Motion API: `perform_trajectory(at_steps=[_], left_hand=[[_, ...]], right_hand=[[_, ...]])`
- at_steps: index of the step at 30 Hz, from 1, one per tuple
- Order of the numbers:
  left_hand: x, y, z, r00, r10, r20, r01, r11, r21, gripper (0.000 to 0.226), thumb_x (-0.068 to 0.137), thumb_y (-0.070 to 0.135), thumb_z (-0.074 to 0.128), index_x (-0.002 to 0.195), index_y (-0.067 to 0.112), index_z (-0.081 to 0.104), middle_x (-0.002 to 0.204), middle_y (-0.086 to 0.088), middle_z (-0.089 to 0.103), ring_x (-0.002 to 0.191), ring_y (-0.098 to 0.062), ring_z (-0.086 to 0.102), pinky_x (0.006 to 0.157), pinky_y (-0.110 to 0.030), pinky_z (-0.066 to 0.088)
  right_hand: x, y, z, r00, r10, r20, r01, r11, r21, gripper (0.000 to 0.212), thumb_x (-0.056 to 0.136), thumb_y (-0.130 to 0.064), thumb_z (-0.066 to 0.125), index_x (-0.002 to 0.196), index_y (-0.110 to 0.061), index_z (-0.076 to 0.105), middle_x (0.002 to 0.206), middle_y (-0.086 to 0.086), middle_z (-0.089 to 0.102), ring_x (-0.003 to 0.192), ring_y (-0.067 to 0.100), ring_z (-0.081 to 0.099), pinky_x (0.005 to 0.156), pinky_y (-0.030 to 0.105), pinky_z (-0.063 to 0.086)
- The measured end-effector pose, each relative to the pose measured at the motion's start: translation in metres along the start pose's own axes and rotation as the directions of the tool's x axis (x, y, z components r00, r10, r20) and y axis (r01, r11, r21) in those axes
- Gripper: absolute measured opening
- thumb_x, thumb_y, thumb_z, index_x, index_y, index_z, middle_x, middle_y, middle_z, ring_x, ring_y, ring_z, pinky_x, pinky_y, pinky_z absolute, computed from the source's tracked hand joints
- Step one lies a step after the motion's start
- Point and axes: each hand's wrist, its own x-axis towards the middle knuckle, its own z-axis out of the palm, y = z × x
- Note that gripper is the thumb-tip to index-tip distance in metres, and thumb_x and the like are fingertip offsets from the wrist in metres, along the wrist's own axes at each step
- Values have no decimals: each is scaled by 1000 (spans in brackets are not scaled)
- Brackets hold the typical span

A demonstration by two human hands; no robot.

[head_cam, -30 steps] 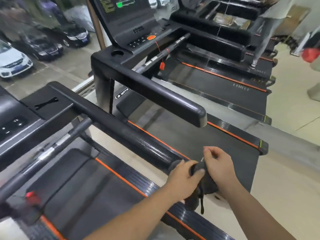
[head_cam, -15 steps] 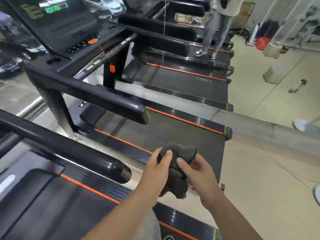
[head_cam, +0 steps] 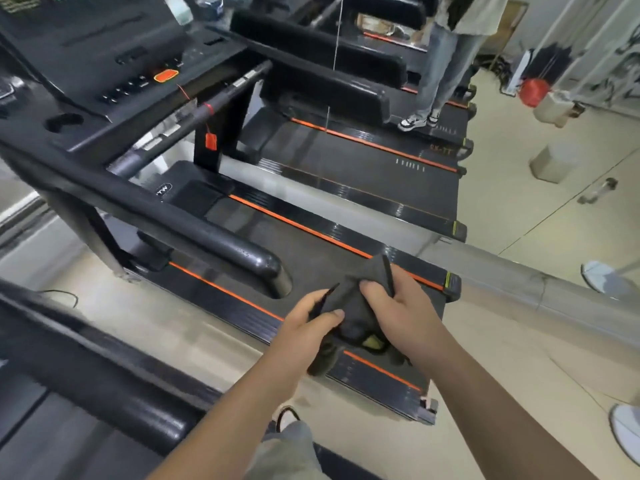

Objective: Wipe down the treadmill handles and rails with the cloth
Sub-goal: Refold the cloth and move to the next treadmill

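Both hands meet low and a little right of centre, over the back end of the middle treadmill, and between them they hold one dark grey cloth [head_cam: 351,308]. The left hand [head_cam: 304,329] pinches the cloth's left edge with its thumb laid across the fabric. The right hand [head_cam: 403,317] grasps the right side with its fingers curled over it, and a fold stands up past its knuckles toward twelve o'clock. The rest of the cloth hangs bunched beneath the two hands.

The cloth touches no part of the machine. The nearest handrail [head_cam: 207,233], a thick black bar with a rounded, scuffed end, stops near the cloth at its ten o'clock with a clear gap between them. Another black rail [head_cam: 97,372] crosses at about eight o'clock from the hands. Under the hands runs the belt [head_cam: 311,251], edged with orange stripes.

Up at eleven o'clock sits the console [head_cam: 104,46] with an orange button [head_cam: 166,75]. An orange tag [head_cam: 211,141] dangles from the crossbar below it. At one o'clock a person [head_cam: 446,57] in pale trousers and sneakers stands on a farther treadmill. A red object [head_cam: 533,92] sits at two o'clock, and I cannot tell what it is. A pale shoe [head_cam: 602,278] pokes in at three o'clock.
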Motion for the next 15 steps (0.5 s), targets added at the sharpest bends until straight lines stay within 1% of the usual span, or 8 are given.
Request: perform_trajectory(at_steps=[3,5,7,8,10,12,13,15], left_hand=[[26,20,-10,1000,3,-29,-4,999,-44,29,97,22,70,123,33,68,114,8,77,107,-8,72,92,-29,55],[42,31,-20,999,16,-45,-17,1000,-25,32,97,19,70,124,35,66,112,14,77,106,0,70,89,-21,52],[55,35,-32,997,25,-68,-23,999,37,39,95,12,71,125,36,65,113,14,76,107,2,68,87,-14,51],[60,34,-38,996,38,-80,-32,996,81,41,93,11,73,125,35,64,114,12,75,108,2,67,85,-12,50],[70,31,-46,980,109,-165,-65,965,254,41,86,22,79,120,37,62,120,10,67,105,4,63,85,-12,49],[79,31,-52,922,235,-309,-65,879,473,50,78,33,81,123,36,57,127,11,52,112,4,53,97,-21,47],[83,33,-53,864,340,-370,-100,838,536,54,78,31,80,126,32,55,131,11,47,121,2,48,104,-24,43],[91,43,-50,752,526,-398,-208,762,613,47,85,25,74,128,29,55,137,10,46,132,-2,43,111,-23,35]], right_hand=[[37,-25,2,999,41,7,-42,998,53,9,100,-29,57,99,-28,66,92,-4,73,90,18,70,79,35,58],[60,-40,4,997,78,-2,-77,990,122,10,100,-31,57,102,-28,66,93,-3,74,89,19,72,79,38,60],[81,-52,5,991,129,-19,-124,975,183,13,101,-31,57,107,-27,68,97,-3,75,86,13,73,73,33,62],[91,-59,6,989,147,-20,-139,967,212,14,101,-29,57,108,-25,69,95,-4,76,80,8,73,65,26,59],[110,-68,11,987,162,9,-159,956,248,14,103,-24,57,109,-21,69,87,-5,77,67,2,71,52,16,52],[127,-77,15,984,174,43,-179,948,264,14,103,-22,57,109,-18,69,88,0,76,61,1,70,47,14,49],[136,-79,17,984,171,59,-180,948,264,14,102,-22,57,108,-18,69,88,0,75,61,0,70,47,14,48],[157,-80,19,981,175,87,-193,936,293,13,102,-23,58,106,-22,70,92,2,77,70,3,73,54,18,53]])
